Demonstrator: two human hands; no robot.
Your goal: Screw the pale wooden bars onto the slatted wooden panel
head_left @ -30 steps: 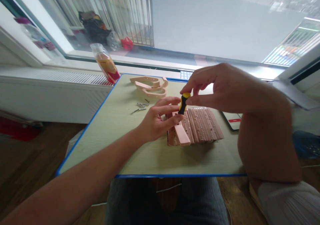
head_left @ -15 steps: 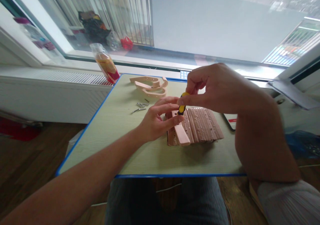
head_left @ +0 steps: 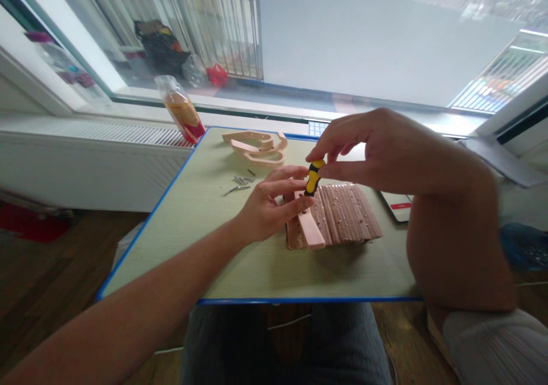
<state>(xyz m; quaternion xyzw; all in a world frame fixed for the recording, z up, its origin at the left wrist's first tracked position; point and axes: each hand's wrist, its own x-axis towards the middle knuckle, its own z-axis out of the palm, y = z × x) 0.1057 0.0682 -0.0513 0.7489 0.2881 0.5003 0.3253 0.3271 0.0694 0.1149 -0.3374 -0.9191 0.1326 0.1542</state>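
Note:
My right hand (head_left: 377, 151) pinches the top of a small yellow and black screwdriver (head_left: 312, 178) that stands upright over a row of pale wooden slats (head_left: 346, 214). One slat (head_left: 309, 228) lies across the top of the row at its left end. My left hand (head_left: 269, 205) rests on that left end, its fingers curled round the lower part of the screwdriver and the slat under it. The tip of the screwdriver is hidden behind my left fingers.
The slats lie on a small light table with a blue edge (head_left: 274, 301). Several loose screws (head_left: 240, 183) and curved wooden pieces (head_left: 257, 145) lie further back. A bottle (head_left: 182, 110) leans by the back left corner. A phone (head_left: 400, 208) lies at the right.
My right fingers have shifted on the screwdriver's handle, closing over it half a second ago and opening back to a pinch at its top. My left hand and the slats have stayed put.

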